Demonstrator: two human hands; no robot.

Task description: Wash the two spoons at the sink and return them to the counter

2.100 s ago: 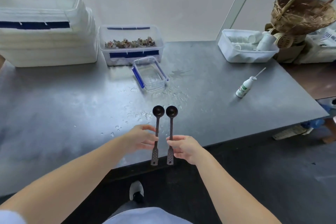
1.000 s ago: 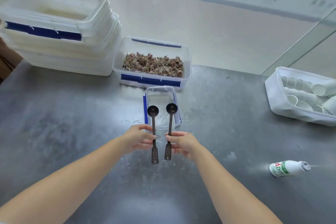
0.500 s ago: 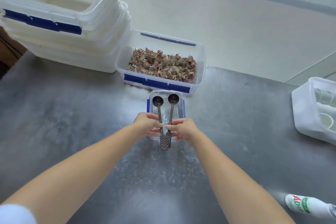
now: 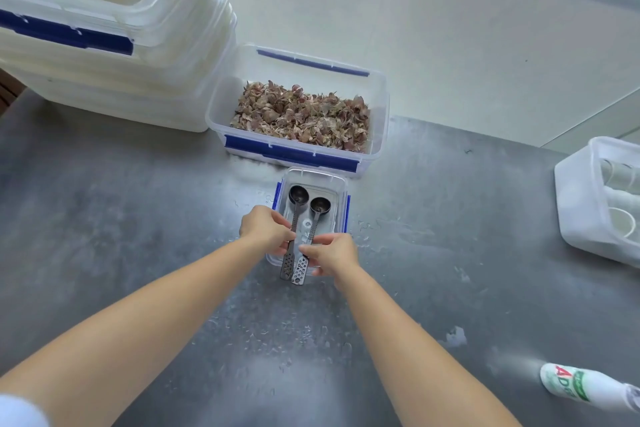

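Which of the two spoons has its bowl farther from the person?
The left spoon, held by the left hand; its bowl sits nearer the dried-husk container than the right spoon.

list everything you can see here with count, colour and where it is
spoons: 2, dark metal, side by side over the small container, one in each hand
small container: 1, clear with blue clips, counter centre
box of dried husks: 1, clear with blue clips, behind the small container
stacked tubs: several, white with blue clips, back left
bin of cups: 1, white, right edge
bottle: 1, white with red and green label, lying front right
counter: 1, grey metal, wet
left hand: holding left spoon
right hand: holding right spoon
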